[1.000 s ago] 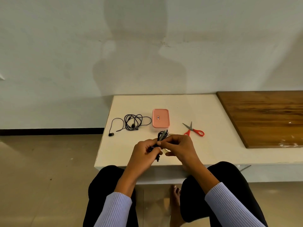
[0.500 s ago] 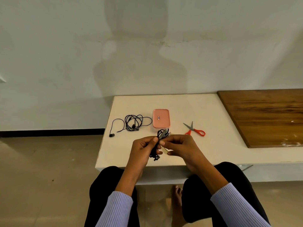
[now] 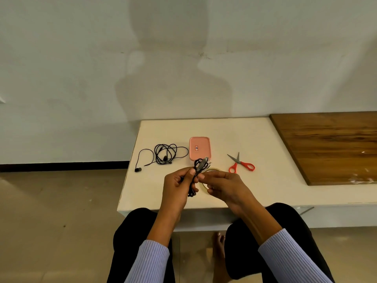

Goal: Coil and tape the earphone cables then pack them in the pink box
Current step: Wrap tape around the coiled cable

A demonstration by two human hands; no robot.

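My left hand (image 3: 177,185) grips a coiled black earphone cable (image 3: 201,166) above the near part of the white table (image 3: 265,193); the coil's loops stick up past my fingers and its ends hang below. My right hand (image 3: 223,185) pinches the coil from the right at its middle. A clear tape roll (image 3: 212,170) lies on the table, mostly hidden under my right hand. Behind the hands sits the pink box (image 3: 200,148), lid on. A second black earphone cable (image 3: 163,155) lies loosely tangled on the table to the box's left.
Red-handled scissors (image 3: 240,164) lie to the right of the box. A brown wooden board (image 3: 330,146) covers the table's right end. The table's left edge drops to a tan floor. My knees sit under the front edge.
Both hands stay at the same spot with the coil. My left hand has turned a little, so the coil's lower ends hang more clearly below it.
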